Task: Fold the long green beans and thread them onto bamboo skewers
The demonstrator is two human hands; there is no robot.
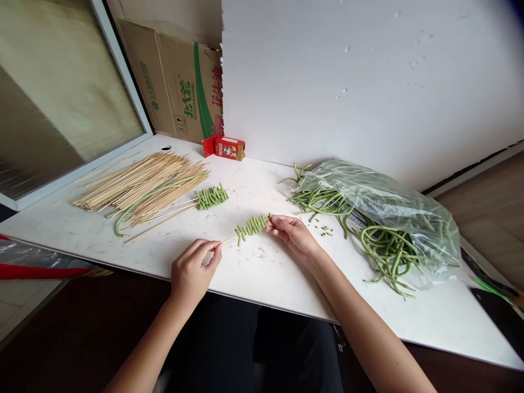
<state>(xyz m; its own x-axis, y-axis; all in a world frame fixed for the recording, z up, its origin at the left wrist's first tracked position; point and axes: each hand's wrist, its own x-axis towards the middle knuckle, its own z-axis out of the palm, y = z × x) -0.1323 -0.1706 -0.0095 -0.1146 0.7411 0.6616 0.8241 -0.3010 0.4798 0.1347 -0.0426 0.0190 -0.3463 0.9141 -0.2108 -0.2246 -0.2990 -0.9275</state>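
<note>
My left hand (196,268) pinches the bare end of a thin wooden skewer (229,239). Several short green bean pieces (251,226) are threaded crosswise along that skewer. At its other end, the closed fingers of my right hand (292,233) hold a small bean piece (269,216) by the tip. Finished-looking skewers of bean pieces (212,197) lie on the table behind my left hand, beside a large pile of bare skewers (143,183). A long green bean (131,208) rests across the pile.
The white table (262,278) carries a clear plastic bag (385,191) with long green beans (388,251) spilling out at the right. Small bean scraps (326,231) lie near my right wrist. A red box (230,148) and a cardboard carton (180,87) stand at the back.
</note>
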